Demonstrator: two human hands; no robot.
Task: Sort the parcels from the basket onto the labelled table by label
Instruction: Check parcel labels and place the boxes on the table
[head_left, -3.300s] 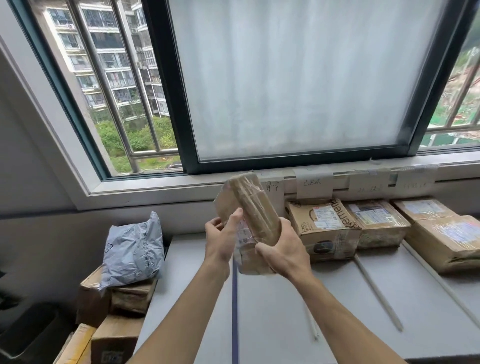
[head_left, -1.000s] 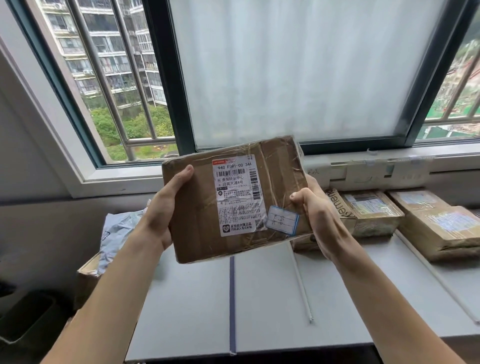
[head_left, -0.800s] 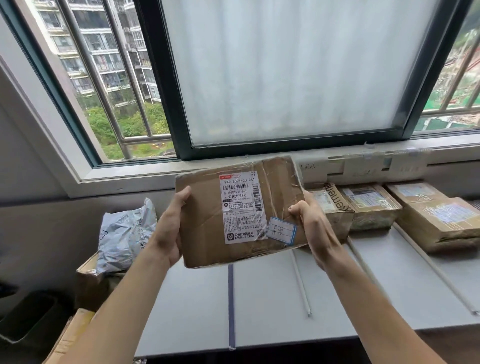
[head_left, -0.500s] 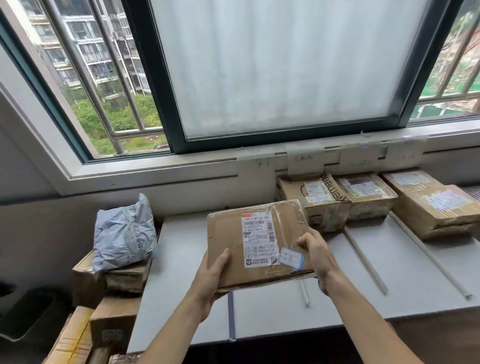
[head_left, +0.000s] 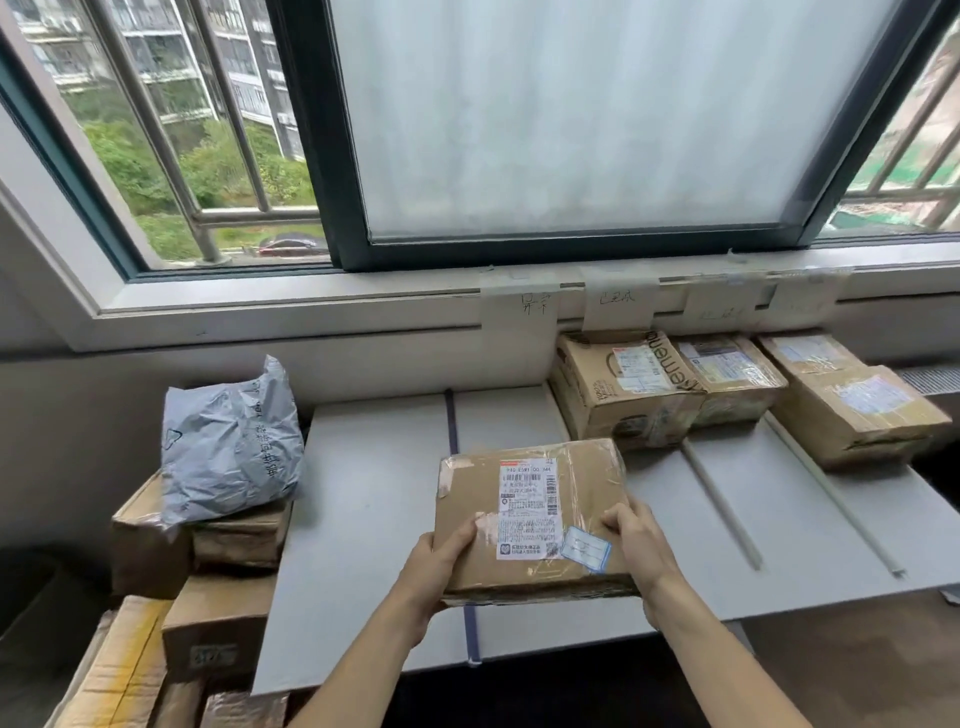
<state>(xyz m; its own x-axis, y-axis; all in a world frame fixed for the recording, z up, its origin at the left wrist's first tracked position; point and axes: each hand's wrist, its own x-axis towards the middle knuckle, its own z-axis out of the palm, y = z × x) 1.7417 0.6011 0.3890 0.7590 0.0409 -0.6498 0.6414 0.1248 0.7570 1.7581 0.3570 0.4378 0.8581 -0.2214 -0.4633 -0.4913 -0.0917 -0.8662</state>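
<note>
A flat brown cardboard parcel (head_left: 530, 519) with a white shipping label and a small blue sticker lies low over the grey table (head_left: 363, 519), near its front edge. My left hand (head_left: 441, 566) grips its near left corner, thumb on top. My right hand (head_left: 636, 540) grips its near right edge. The parcel sits in the section just right of the dark divider line (head_left: 451, 421). Paper labels (head_left: 537, 304) hang from the window sill above the table's sections.
Several sorted cardboard parcels (head_left: 628, 389) stand along the back right of the table, split by white rods (head_left: 719, 504). Left of the table, a grey plastic mailer (head_left: 228, 447) lies on stacked boxes (head_left: 218, 618). The window wall closes off the back.
I turned the parcel label-up in front of me, then lowered it from chest height down to the table's front, both hands still holding it.
</note>
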